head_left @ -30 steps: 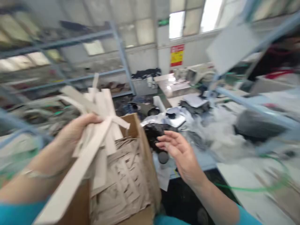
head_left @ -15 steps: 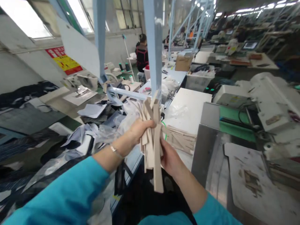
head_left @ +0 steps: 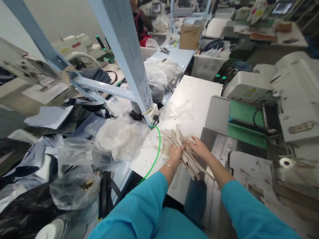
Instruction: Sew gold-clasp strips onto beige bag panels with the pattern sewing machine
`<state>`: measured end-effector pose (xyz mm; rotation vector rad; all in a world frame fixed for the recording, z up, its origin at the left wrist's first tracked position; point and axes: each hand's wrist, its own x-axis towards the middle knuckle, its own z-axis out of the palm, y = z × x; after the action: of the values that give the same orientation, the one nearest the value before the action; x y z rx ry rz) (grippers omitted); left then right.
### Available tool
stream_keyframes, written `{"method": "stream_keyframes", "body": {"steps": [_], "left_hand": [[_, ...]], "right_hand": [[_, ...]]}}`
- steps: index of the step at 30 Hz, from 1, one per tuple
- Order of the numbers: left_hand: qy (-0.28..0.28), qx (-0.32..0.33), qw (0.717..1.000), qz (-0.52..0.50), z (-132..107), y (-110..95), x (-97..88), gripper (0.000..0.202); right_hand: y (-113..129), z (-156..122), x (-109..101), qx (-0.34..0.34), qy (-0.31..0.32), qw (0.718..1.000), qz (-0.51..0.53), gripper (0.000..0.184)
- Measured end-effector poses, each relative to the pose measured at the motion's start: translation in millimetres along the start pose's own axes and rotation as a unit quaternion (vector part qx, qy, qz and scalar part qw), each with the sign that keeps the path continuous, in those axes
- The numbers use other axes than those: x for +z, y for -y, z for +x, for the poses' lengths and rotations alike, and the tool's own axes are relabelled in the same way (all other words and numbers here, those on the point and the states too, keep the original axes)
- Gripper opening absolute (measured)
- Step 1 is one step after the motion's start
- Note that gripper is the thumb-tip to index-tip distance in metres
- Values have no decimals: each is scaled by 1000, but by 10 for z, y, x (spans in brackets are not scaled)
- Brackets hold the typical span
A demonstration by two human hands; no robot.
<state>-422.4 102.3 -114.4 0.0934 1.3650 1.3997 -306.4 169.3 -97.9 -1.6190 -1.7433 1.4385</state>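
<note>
A loose bundle of beige strips (head_left: 189, 162), flat and narrow, fans out between my two hands, just above the white tabletop (head_left: 199, 88). My left hand (head_left: 175, 153) is closed around the bundle from the left. From the right, my right hand (head_left: 199, 147) grips the strips, its fingers bent over them near the upper end. More beige strips (head_left: 165, 141) lie on the table behind and to the left of my hands. What the strips are made of I cannot tell.
A light-blue metal post (head_left: 124, 49) rises left of the table, with a green cord (head_left: 159, 149) at its foot. Clear plastic bags (head_left: 119, 136) and dark fabric pile up on the left. At right stands a large white machine (head_left: 294, 99); a cardboard box (head_left: 190, 36) sits farther back.
Both hands have moved right with the bundle, down to the white table where the other strips lie. The strips now spread at a slant instead of hanging upright. The view has tilted downward.
</note>
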Motion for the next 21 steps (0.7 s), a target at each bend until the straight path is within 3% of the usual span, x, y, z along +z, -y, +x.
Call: {"method": "stream_keyframes", "body": {"steps": [2,4,8,12,16,21], "left_hand": [[-27,21,999,-4,11,103,5,48],[-51,42,998,-6,31,155,30,49],[-59,64,996,-18,52,149,136,44],[-28,62,998,-14,-55,59,191,44],[-25,33,999,22,-315,-2,10,36],[-90,-19,992,82,-485,96,-368,21]], "right_hand": [[-5,198,48,-20,-17,999,-34,77],[5,360,133,-44,24,997,-51,78],[43,572,305,-66,165,982,-69,51],[42,709,292,-68,200,972,-100,42],[-20,770,160,-68,194,967,-149,42],[6,722,182,-78,167,962,-203,41]]}}
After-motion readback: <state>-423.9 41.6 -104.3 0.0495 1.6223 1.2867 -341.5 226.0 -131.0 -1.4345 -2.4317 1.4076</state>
